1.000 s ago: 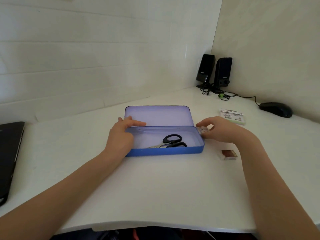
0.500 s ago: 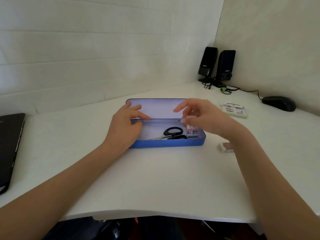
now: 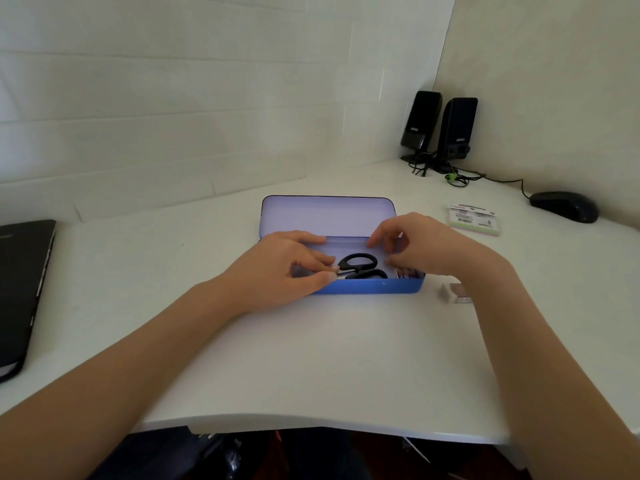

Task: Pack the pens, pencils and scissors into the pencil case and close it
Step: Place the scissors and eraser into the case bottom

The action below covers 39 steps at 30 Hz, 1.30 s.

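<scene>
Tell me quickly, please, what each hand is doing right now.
Left hand: pinching the scissors inside the pencil case.
Right hand: fingers loosely curled over the case; whether it holds anything cannot be told.
</scene>
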Tool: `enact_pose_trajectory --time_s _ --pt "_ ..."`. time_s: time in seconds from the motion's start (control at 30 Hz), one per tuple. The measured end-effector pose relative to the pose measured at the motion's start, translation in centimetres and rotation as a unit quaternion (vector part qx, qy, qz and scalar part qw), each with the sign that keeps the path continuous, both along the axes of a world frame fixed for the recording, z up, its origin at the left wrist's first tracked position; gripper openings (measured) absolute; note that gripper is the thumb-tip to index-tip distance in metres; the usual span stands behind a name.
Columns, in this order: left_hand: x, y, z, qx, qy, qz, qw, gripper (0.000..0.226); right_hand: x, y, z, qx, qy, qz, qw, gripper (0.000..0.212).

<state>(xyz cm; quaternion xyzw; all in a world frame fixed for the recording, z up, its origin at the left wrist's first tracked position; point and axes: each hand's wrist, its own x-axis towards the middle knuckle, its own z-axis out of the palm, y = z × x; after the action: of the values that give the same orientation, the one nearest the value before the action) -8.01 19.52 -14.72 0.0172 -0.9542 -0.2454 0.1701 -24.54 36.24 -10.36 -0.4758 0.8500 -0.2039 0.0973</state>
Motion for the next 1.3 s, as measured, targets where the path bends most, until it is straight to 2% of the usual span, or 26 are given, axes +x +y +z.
enact_pose_trajectory --time_s 0.07,0.17,0.33,0.4,0.5,0.6,0.73,0.87,1.0,1.13,1.3 --pt "0.1 0.0 0.0 0.014 0.002 0.005 1.000 0.048 -0.2 0.4 0.4 -0.018 -0.003 -0.008 1.000 0.027" --pt "0.0 -0.1 -0.1 0.016 0.007 0.007 1.000 0.047 -1.0 1.9 1.6 -0.047 -0.019 -0.072 0.996 0.012" --pt "0.2 -0.1 -0.1 0.006 0.008 0.004 1.000 0.050 -2.0 5.6 1.4 0.076 -0.063 -0.143 0.985 0.023" --pt "0.2 -0.2 0.0 0.018 0.008 0.005 1.000 0.049 -1.4 6.9 0.8 0.085 -0.103 -0.142 0.981 0.027" --pt "0.2 -0.2 0.0 0.044 0.019 0.010 0.999 0.041 -0.3 8.1 -0.1 0.032 -0.128 -0.126 0.983 0.027" --pt "0.4 0.0 0.0 0.062 0.041 0.020 0.997 0.028 0.3 8.3 -0.9 -0.031 -0.112 -0.126 0.985 0.015" --pt "0.5 -0.1 0.1 0.073 0.046 0.029 0.996 0.031 0.2 8.1 0.0 -0.098 -0.094 -0.126 0.983 0.009" --pt "0.5 -0.1 0.0 0.070 0.047 0.029 0.996 0.035 0.7 4.8 2.0 -0.217 -0.085 -0.020 0.972 0.009" --pt "0.4 -0.1 -0.2 0.079 0.057 0.026 0.995 0.034 0.4 0.6 1.1 -0.208 -0.090 0.052 0.972 0.012" --pt "0.3 -0.2 -0.1 0.079 0.072 0.015 0.994 0.027 -0.8 0.2 -0.9 -0.164 -0.065 0.023 0.984 0.014" --pt "0.1 -0.5 -0.3 0.078 0.074 0.014 0.994 0.027 -1.2 0.4 -0.9 -0.183 -0.034 -0.015 0.982 0.007"
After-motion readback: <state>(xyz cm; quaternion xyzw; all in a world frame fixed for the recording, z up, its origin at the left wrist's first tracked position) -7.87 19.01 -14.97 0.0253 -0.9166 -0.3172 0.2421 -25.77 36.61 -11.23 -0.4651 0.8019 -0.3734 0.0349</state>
